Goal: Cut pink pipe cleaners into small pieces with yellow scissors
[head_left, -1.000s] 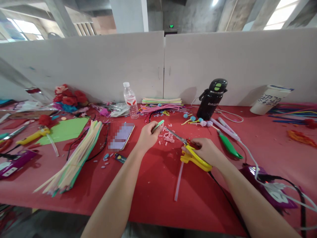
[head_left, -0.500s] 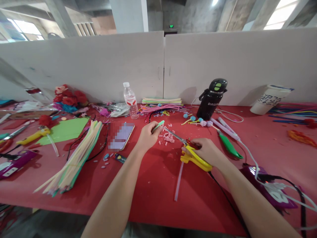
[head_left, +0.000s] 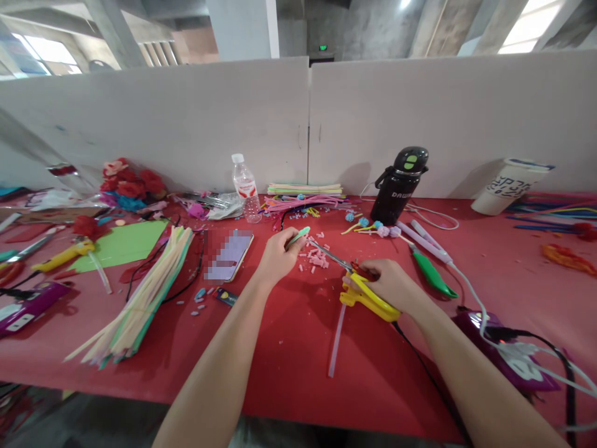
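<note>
Green strip (head_left: pixel 301 235): centre, pinched in left hand (head_left: pixel 278 254); tip juts right, likely keeping fingers off the blades
Scissors (head_left: pixel 331 256): right hand (head_left: pixel 385 281) wrapped around handles; blades point far-left
Pink clippings (head_left: pixel 318 259): scattered around blade tips
Yellow glue gun (head_left: pixel 374 303): near right hand; contact unclear

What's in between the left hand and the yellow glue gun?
In the head view, small pink pieces and the blades of the scissors lie between the left hand and the yellow glue gun.
</note>
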Tool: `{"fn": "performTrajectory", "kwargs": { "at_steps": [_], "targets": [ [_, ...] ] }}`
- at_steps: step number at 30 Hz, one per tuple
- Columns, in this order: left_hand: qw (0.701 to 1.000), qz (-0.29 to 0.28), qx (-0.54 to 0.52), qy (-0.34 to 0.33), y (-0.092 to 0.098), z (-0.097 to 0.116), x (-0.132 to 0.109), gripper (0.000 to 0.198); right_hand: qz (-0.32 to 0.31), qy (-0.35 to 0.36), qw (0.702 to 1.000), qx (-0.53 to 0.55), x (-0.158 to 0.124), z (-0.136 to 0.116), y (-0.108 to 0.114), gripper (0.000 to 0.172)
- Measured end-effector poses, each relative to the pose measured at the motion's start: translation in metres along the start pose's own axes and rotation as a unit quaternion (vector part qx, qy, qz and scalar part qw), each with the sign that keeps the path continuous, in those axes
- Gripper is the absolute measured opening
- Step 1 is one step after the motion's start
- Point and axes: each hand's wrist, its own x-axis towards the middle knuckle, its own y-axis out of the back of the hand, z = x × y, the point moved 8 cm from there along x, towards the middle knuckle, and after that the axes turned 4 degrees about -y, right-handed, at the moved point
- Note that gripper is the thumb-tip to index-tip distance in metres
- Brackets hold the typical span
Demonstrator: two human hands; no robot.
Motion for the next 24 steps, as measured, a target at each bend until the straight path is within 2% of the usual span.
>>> {"fn": "performTrajectory", "kwargs": {
  "at_steps": [10, 16, 20, 24],
  "targets": [
    [1.000, -0.010, 0.007, -0.005, -0.001, -0.002, 0.000, 0.027, -0.017, -0.007, 1.000, -0.001, 0.000, 0.001, -0.002, 0.044],
    [1.000, -0.008, 0.014, -0.007, -0.002, -0.002, 0.000, 0.028, 0.061, -0.032, 0.996, -0.052, 0.003, 0.011, 0.009, 0.050],
    [1.000, -0.007, 0.003, -0.010, -0.002, 0.000, 0.000, 0.028, 0.085, -0.087, 0.989, -0.086, 0.005, 0.026, 0.016, 0.047],
    [1.000, -0.006, -0.022, -0.004, -0.004, 0.000, 0.000, 0.028, 0.101, -0.157, 0.974, -0.127, 0.007, 0.049, 0.028, 0.036]
  ]
}}
